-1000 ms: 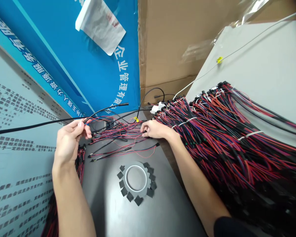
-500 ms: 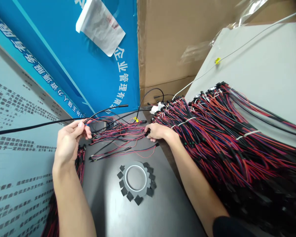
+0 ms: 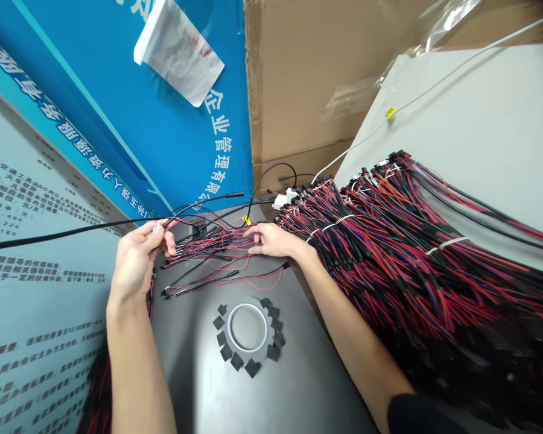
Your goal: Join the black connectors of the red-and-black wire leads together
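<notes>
The left hand (image 3: 140, 259) pinches a black cable (image 3: 72, 231) between thumb and finger, above the left end of the red-and-black wires (image 3: 208, 244) which lie on the grey desk (image 3: 280, 392). The right hand (image 3: 271, 241) is half open, thumb apart from fingers, at these wires' right part; whether it touches them, I cannot tell. Nearby lies a grey ring (image 3: 247, 355) with black pieces around.

Head-worn view, forward and downward
</notes>
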### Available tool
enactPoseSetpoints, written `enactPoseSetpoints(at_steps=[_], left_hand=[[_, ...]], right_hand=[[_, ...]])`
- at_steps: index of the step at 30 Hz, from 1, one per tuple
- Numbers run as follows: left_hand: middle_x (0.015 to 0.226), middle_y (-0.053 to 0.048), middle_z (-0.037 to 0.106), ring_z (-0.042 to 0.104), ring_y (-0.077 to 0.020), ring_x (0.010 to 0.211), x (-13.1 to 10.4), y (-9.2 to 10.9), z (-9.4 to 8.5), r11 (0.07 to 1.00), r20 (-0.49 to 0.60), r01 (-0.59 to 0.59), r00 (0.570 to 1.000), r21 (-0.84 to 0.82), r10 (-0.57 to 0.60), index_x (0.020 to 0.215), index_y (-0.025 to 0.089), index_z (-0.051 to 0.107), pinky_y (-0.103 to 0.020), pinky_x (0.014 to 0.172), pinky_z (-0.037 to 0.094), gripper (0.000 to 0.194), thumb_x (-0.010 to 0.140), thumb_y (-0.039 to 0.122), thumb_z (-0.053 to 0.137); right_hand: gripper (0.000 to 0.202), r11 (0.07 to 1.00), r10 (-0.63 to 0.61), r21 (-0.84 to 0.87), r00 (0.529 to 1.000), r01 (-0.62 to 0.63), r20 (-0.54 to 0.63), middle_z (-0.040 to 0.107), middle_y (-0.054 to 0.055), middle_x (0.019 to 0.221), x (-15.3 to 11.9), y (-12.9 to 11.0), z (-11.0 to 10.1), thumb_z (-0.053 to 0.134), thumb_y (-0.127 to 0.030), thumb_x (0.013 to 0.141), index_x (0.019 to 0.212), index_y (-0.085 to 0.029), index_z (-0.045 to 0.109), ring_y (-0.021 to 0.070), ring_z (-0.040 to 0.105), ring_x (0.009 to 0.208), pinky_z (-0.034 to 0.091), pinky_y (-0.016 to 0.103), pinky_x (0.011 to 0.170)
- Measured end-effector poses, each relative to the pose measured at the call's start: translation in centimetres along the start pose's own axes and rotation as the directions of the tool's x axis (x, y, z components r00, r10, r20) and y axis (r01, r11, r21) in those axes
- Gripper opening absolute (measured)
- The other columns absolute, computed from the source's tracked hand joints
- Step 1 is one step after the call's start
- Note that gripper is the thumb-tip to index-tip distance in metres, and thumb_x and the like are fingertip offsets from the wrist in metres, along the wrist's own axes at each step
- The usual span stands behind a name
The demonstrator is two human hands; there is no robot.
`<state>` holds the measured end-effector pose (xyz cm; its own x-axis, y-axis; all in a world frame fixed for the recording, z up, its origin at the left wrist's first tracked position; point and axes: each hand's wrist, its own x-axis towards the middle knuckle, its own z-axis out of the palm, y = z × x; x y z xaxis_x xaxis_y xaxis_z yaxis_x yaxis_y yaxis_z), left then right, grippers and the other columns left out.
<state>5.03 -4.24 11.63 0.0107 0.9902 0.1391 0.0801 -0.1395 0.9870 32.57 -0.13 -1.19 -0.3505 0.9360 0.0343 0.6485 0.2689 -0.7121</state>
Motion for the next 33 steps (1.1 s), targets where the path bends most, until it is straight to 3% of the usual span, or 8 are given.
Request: enactPoseSetpoints(at_steps=[2, 5, 9, 12, 19, 23, 28, 33], left_hand=[[0.059, 0.0, 0.06, 0.052, -0.011, 0.05, 0.0, -0.1, 0.7, 1.0, 0.02, 0.01, 1.0, -0.024, -0.009, 0.082, 0.013, 0.068, -0.024, 0.051, 0.042, 0.017, 0.076, 0.028, 0.072], [0.059, -0.001, 0.06, 0.052, -0.0114, 0.049, -0.1, -0.1, 2.1, 0.999, 0.075, 0.022, 0.997, -0.047, -0.019, 0.085, 0.012, 0.069, -0.025, 0.05, 0.041, 0.02, 0.075, 0.028, 0.073], [0.058, -0.001, 0.06, 0.052, -0.0116, 0.049, -0.5, -0.1, 3.7, 0.998, 0.158, 0.029, 0.987, -0.054, -0.02, 0.086, 0.011, 0.069, -0.025, 0.05, 0.04, 0.022, 0.076, 0.03, 0.073], [0.057, -0.001, 0.06, 0.052, -0.0118, 0.049, -0.5, -0.2, 4.1, 0.999, 0.167, 0.028, 0.986, -0.045, -0.02, 0.088, 0.011, 0.07, -0.025, 0.05, 0.039, 0.024, 0.077, 0.032, 0.072], [0.061, -0.003, 0.063, 0.053, -0.0126, 0.051, 0.0, -0.9, 3.7, 0.997, 0.197, 0.075, 0.977, 0.016, -0.076, 0.089, 0.01, 0.07, -0.026, 0.05, 0.04, 0.031, 0.074, 0.038, 0.075], [0.063, -0.004, 0.064, 0.054, -0.0127, 0.052, 0.2, -1.3, 4.1, 0.995, 0.223, 0.096, 0.97, 0.031, -0.101, 0.089, 0.01, 0.069, -0.026, 0.05, 0.04, 0.035, 0.073, 0.04, 0.076], [0.063, -0.003, 0.064, 0.054, -0.0125, 0.051, 0.4, -1.7, 4.2, 0.995, 0.218, 0.098, 0.971, 0.032, -0.102, 0.09, 0.01, 0.069, -0.025, 0.05, 0.04, 0.036, 0.073, 0.041, 0.076], [0.063, -0.004, 0.064, 0.054, -0.0126, 0.051, 0.6, -1.8, 3.7, 0.997, 0.17, 0.083, 0.982, 0.003, -0.082, 0.086, 0.011, 0.069, -0.025, 0.049, 0.04, 0.03, 0.074, 0.038, 0.076]], right_hand=[[0.062, 0.996, -0.089, 0.014, 0.994, 0.09, -0.064, 0.064, 0.003, 0.092, 0.6, -0.7, 1.4, 0.083, -0.036, 0.068, 0.125, -0.019, 0.065, 0.0125, 0.057, 0.079, 0.042, 0.023, 0.075], [0.078, 0.99, -0.105, 0.077, 0.987, 0.115, -0.117, 0.062, 0.001, 0.089, 1.3, -2.0, 3.3, 0.084, -0.04, 0.067, 0.136, -0.016, 0.055, 0.0106, 0.054, 0.072, 0.039, 0.022, 0.069], [0.024, 0.989, -0.03, 0.143, 0.99, 0.05, -0.139, 0.059, -0.003, 0.066, 1.8, -2.7, 4.5, 0.065, -0.032, 0.087, 0.102, -0.013, 0.068, 0.008, 0.05, 0.06, 0.034, 0.021, 0.063], [0.014, 0.988, 0.001, 0.156, 0.992, 0.019, -0.124, 0.061, -0.001, 0.065, 1.6, -1.6, 3.7, 0.064, -0.026, 0.086, 0.081, -0.014, 0.066, 0.008, 0.052, 0.06, 0.035, 0.021, 0.064], [0.022, 0.985, 0.107, 0.143, 0.991, -0.095, -0.083, 0.063, -0.001, 0.067, 0.4, 1.9, 0.1, 0.072, -0.034, 0.078, 0.077, -0.015, 0.062, 0.009, 0.052, 0.06, 0.037, 0.021, 0.061], [0.022, 0.99, 0.141, 0.049, 0.977, -0.135, -0.159, 0.061, -0.001, 0.068, -0.4, 2.6, -1.6, 0.069, -0.036, 0.078, 0.075, -0.016, 0.062, 0.0091, 0.05, 0.06, 0.035, 0.022, 0.06], [0.011, 0.993, 0.05, -0.088, 0.956, -0.078, -0.289, 0.059, 0.001, 0.072, -1.2, 2.1, -3.1, 0.063, -0.024, 0.074, 0.068, -0.016, 0.059, 0.0111, 0.05, 0.067, 0.036, 0.023, 0.067], [0.013, 0.992, 0.126, 0.025, 0.902, -0.127, -0.414, 0.062, 0.004, 0.079, -1.4, 0.8, -3.4, 0.05, -0.028, 0.086, 0.08, -0.017, 0.054, 0.0148, 0.054, 0.072, 0.038, 0.026, 0.07]])
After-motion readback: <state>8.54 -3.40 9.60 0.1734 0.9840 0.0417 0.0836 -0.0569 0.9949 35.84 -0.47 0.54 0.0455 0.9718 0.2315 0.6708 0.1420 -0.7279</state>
